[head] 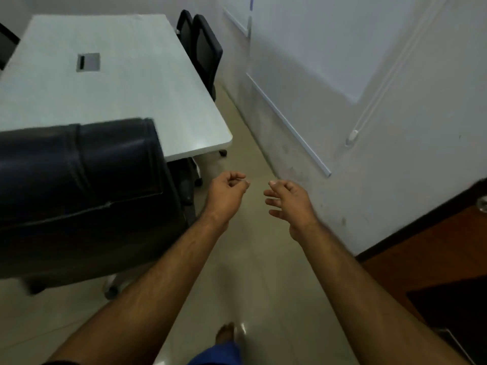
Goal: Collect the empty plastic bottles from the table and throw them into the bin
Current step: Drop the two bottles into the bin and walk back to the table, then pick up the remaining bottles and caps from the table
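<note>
1. Pale tiled floor point(253, 272) running between white counter point(110, 101) and white wall point(369, 75).
2. Grey cable hatch point(88, 62) set in the counter top; no writing readable anywhere.
3. Black chairs: one point(79, 191) at near end, two point(203, 51) at far side.
4. Left hand point(226, 193) over floor, fingers curled loosely, holding nothing.
5. Right hand point(288, 200) just beside it, fingers spread, empty.
6. No bottles or bin in view.

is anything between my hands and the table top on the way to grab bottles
Both the left hand and right hand are empty, out over the floor. The black chair stands against the near edge of the table. No bottle or bin shows in this view.
</note>
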